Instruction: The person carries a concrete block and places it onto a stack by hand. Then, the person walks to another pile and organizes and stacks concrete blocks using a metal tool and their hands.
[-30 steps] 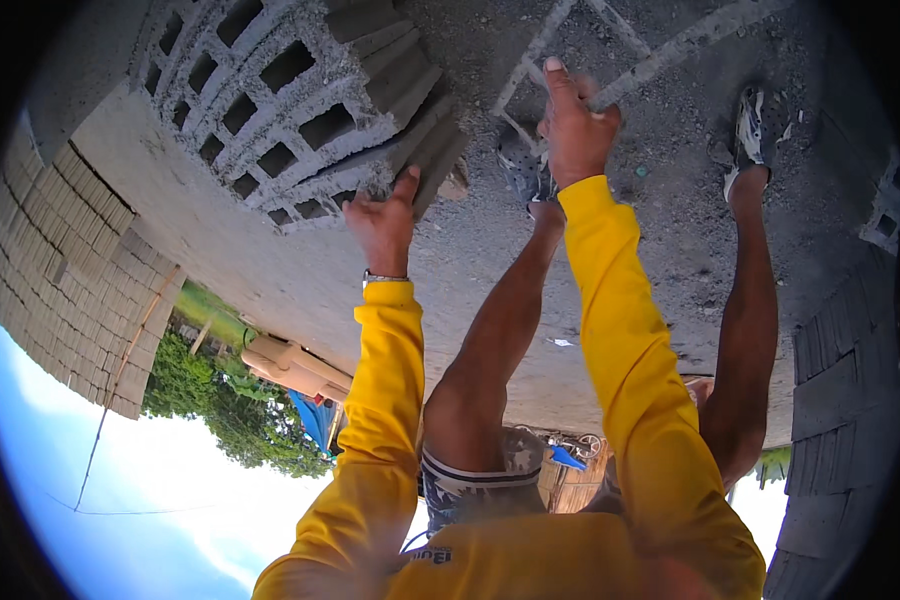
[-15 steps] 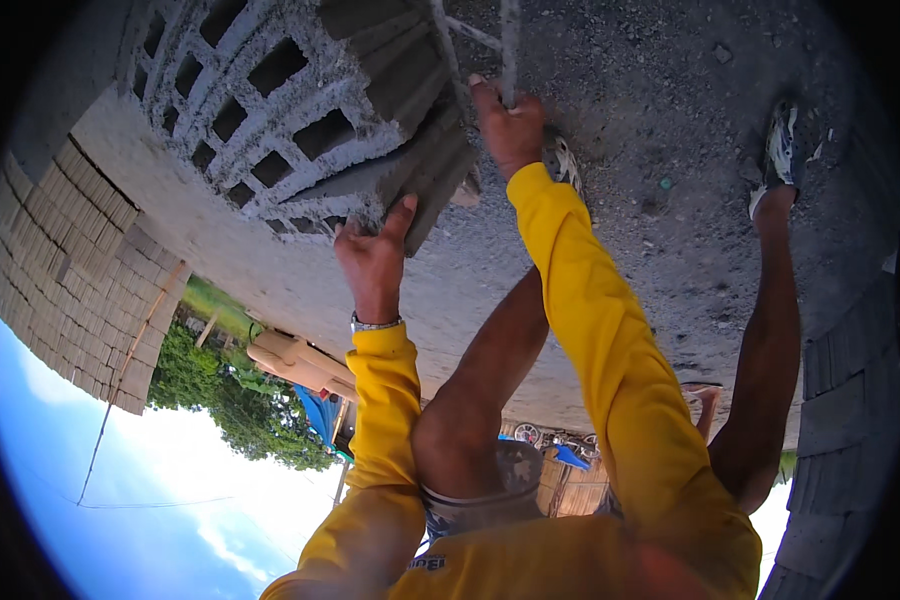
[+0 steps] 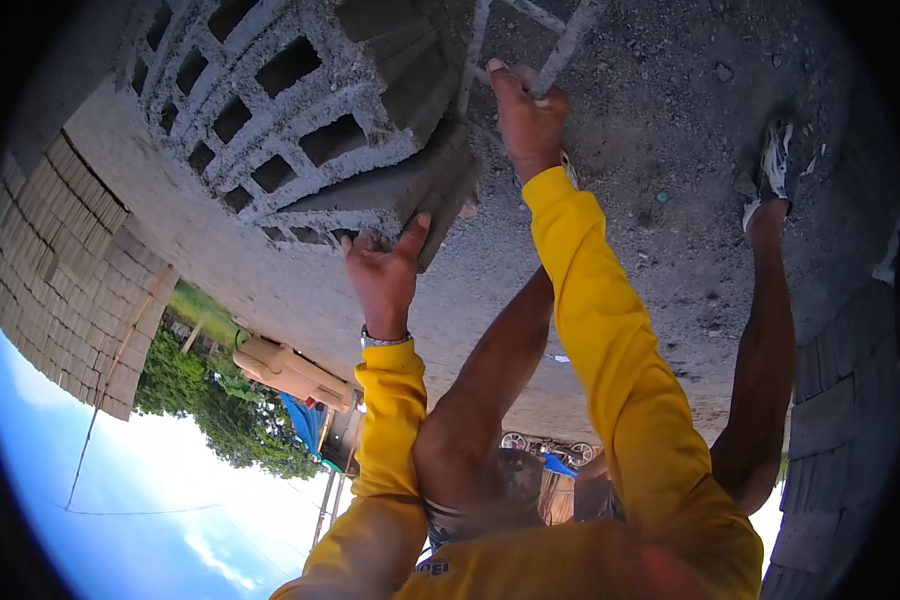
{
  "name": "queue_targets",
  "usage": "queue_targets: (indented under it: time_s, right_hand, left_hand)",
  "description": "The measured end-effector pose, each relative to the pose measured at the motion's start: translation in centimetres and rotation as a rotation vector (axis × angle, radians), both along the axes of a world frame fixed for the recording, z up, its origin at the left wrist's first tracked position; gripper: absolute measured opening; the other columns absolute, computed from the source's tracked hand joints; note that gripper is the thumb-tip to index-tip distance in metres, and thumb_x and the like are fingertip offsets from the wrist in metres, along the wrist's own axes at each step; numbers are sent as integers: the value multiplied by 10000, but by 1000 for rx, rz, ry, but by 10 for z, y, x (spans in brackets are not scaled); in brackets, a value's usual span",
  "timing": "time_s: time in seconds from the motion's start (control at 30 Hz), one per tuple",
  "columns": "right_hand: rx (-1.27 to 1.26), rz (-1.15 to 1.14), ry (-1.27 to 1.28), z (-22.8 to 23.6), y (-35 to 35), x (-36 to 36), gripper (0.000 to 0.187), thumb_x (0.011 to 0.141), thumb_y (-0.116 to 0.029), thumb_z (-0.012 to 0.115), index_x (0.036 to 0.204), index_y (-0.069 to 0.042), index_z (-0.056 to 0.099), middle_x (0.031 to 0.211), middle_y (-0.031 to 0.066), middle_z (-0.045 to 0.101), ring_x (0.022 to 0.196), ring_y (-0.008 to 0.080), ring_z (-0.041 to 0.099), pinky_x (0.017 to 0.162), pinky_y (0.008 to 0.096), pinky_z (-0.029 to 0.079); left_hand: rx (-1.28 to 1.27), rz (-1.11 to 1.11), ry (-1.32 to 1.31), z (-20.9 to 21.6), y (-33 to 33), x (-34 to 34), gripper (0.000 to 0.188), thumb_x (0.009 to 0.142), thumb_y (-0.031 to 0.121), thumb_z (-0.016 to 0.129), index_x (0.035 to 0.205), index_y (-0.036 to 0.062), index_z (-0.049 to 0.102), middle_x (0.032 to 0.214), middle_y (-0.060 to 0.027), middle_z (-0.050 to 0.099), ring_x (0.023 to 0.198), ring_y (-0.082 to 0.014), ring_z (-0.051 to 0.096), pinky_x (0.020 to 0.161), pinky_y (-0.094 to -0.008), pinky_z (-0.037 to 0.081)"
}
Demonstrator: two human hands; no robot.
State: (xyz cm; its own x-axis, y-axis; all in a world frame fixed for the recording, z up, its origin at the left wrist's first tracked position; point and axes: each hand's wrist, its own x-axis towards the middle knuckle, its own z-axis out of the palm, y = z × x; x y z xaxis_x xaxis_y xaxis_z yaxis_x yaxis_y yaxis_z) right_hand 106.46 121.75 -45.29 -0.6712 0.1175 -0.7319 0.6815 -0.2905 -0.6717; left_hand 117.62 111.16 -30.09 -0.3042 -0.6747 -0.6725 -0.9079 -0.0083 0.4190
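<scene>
Left hand [image 3: 380, 275]: sitting a little toward ten o'clock of the middle, it is pinching the near end of a grey hollow block [image 3: 435, 175], the thumb pressing on the smooth side and the fingers curling against the holed face.
Hollow block: lying toward twelve o'clock, it is leaning askew beside the stack [image 3: 270, 122], a dark wedge-shaped gap showing between them; whether they are touching deeper in, I cannot tell.
Right hand [image 3: 533, 125]: at one o'clock, it is wrapping around a bar of a grey bar frame [image 3: 570, 45], thumb pointing up; the frame is running out past the upper edge.
Stack: spreading between ten and eleven o'clock, it is showing rows of rectangular cavities.
Sleeves: both yellow; the left wrist is wearing a band [image 3: 385, 338].
Footing: a patterned shoe [image 3: 776, 160] is resting at two o'clock on gritty grey ground [image 3: 660, 270].
Block walls: one wall of stacked blocks [image 3: 60, 270] is rising at nine o'clock, another wall [image 3: 835, 430] toward four.
Background: trees [image 3: 230, 410] are standing at eight o'clock; spoked wheels [image 3: 581, 453] are showing toward five.
</scene>
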Motion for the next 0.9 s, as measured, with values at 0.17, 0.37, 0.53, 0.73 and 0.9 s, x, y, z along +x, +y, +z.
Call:
queue_targets:
  time_s: [0.17, 0.37, 0.53, 0.73, 0.9]
  right_hand:
    - [-80, 79, 123, 39, 11, -9, 217, 878, -212, 702, 716, -74, 656, 608, -71, 519, 554, 50, 461, 511, 249, 354]
    - [49, 240, 111, -2, 0, 12, 269, 867, -262, 706, 783, -8, 672, 675, -6, 626, 656, 86, 532, 621, 282, 438]
    - [-5, 251, 106, 3, 6, -3, 317, 859, -294, 699, 764, 6, 664, 657, 11, 610, 635, 103, 530, 613, 292, 438]
    - [143, -185, -249, 48, 88, -26, 225, 791, -224, 782, 829, -104, 596, 671, -48, 520, 510, 62, 416, 449, 253, 301]
    - [322, -201, -254, 80, 170, -42, 223, 818, -228, 769, 807, -80, 604, 575, -61, 441, 454, 48, 350, 422, 265, 244]
  left_hand:
    - [-9, 41, -59, 16, -10, -4, 493, 748, 222, 828, 1018, -135, 620, 975, -121, 706, 889, -201, 629, 1028, -297, 345]
    - [-100, -173, -105, 12, 3, -10, 518, 759, 301, 809, 981, -134, 638, 936, -148, 715, 899, -264, 644, 1144, -389, 182]
    - [-281, -160, -163, -18, -5, 16, 541, 743, 379, 806, 939, -107, 672, 956, -163, 713, 934, -283, 631, 1139, -392, 188]
    - [-426, -549, -386, -20, 17, -30, 712, 726, 550, 761, 902, -132, 661, 882, -275, 676, 920, -398, 637, 1056, -489, 323]
    - [-472, -451, -217, 24, 20, -59, 718, 744, 572, 740, 955, -111, 677, 877, -284, 686, 883, -399, 675, 873, -389, 502]
